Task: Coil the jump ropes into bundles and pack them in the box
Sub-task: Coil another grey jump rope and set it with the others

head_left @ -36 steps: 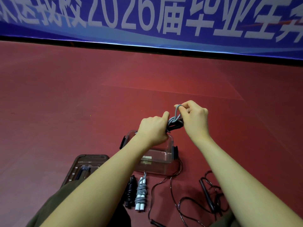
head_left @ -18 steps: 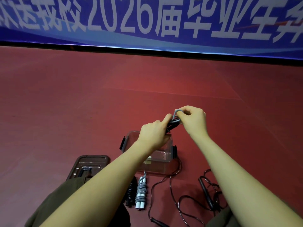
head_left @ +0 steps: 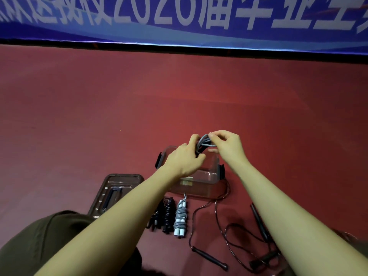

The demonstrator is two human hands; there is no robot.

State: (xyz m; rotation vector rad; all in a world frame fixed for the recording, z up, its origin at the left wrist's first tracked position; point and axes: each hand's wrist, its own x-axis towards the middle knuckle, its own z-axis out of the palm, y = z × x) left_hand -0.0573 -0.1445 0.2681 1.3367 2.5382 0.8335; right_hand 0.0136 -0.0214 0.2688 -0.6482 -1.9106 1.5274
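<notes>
**Grey rope held above the open box, with three more ropes on the floor**

Both hands work at one grey jump rope, held in the air over the far end of the clear plastic box. The left hand grips the gathered bundle, its fingers curled round the dark handles and cords. The right hand pinches a loop of the grey cord between thumb and fingertips at the top of the bundle. The two hands are just beside each other, with the rope between them.

The box stands open on the red floor, with one dark latch on its left side and one on its right. How much lies inside cannot be told through the hands. One dark lid rests flat on the floor to the near left of the box, partly hidden by the left forearm.

Near the box lie two coiled bundles side by side: one black bundle on the left and one grey bundle with white handles on the right, just beside each other. Further right sprawls one loose black rope, uncoiled, its cord running up to the box's near right corner and its handles lying apart on the floor.

A blue banner with white lettering spans the far edge.
</notes>
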